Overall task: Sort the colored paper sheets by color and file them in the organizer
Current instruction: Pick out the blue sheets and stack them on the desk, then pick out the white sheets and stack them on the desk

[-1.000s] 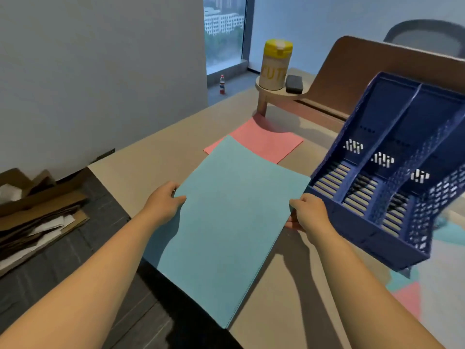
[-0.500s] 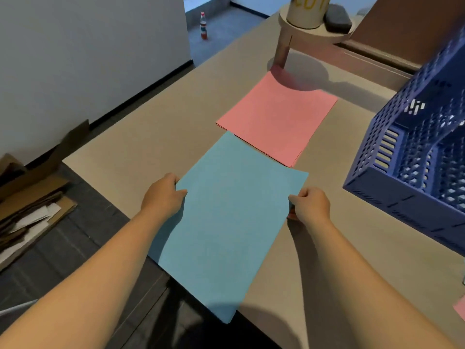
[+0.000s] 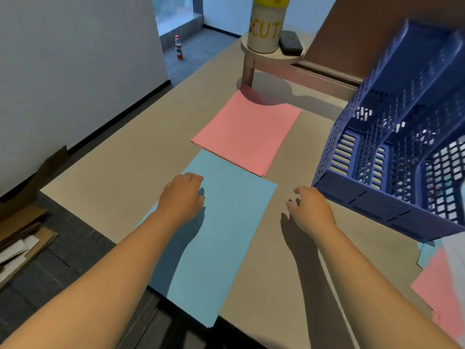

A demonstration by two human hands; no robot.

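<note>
At the worktop's (image 3: 105, 172) near edge the blue sheets (image 3: 221, 235) overhang, just short of the pink sheets (image 3: 247, 132). Left hand (image 3: 182, 195) rests loosely on them; right hand (image 3: 308, 209) hovers empty, fingers relaxed. A careless nudge could slide blue off, and the organizer (image 3: 377, 202) seemingly sits tilted.

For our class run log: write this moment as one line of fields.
left hand: over blue sheets | right hand: free, off paper | pink stack: on table | organizer: no paper seen

I am reading yellow letters "CUT" on the white canister (image 3: 266, 28) with a yellow lid; I am finding nothing else legible.
</note>
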